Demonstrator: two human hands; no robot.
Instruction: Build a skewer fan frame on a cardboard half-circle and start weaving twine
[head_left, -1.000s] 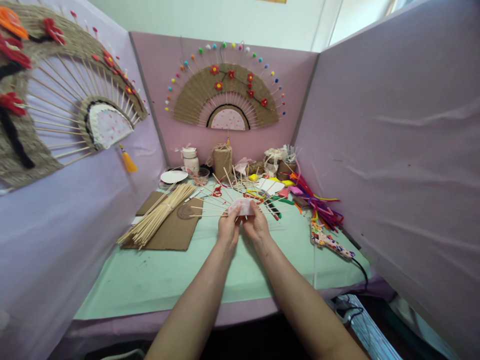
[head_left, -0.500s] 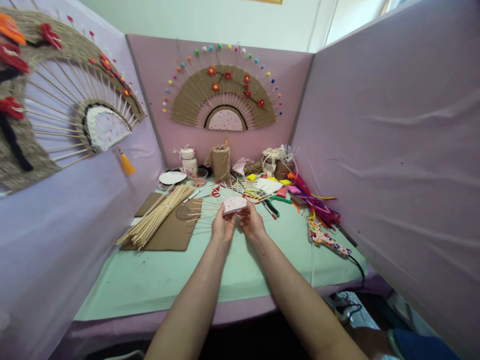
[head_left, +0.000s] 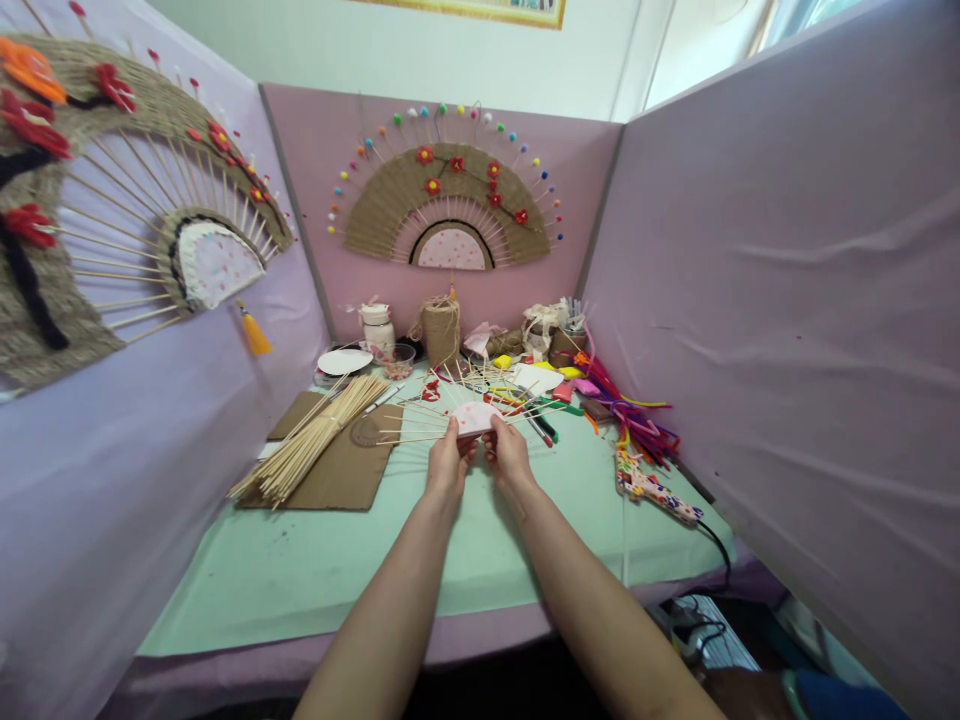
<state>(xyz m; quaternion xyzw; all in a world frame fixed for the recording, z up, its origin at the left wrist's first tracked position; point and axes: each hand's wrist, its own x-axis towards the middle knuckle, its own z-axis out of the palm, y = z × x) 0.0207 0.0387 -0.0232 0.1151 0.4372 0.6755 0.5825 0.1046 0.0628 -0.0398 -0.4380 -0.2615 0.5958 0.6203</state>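
Between my hands is a small fan frame [head_left: 475,418], a half-round piece covered in pink-spotted white fabric with thin bamboo sticks fanning out from its curved edge. My left hand [head_left: 448,462] grips its left lower corner, thumb on top and fingers underneath. On the other lower corner, my right hand [head_left: 506,450] pinches it the same way. The frame is held above the table, its flat edge towards me. Some sticks are hard to separate from the clutter behind.
A bundle of bamboo sticks [head_left: 311,440] lies on brown cardboard [head_left: 360,480] at left. A patterned glue gun [head_left: 656,492] and pipe cleaners [head_left: 637,425] lie at right. Behind stand a twine roll [head_left: 441,333] and white bottle [head_left: 377,330]. A finished fan [head_left: 450,205] hangs on the back panel.
The fan frame is tilted differently, showing more of its fabric face and spread sticks. Both hands still hold its corners. The camera view has tipped slightly up.
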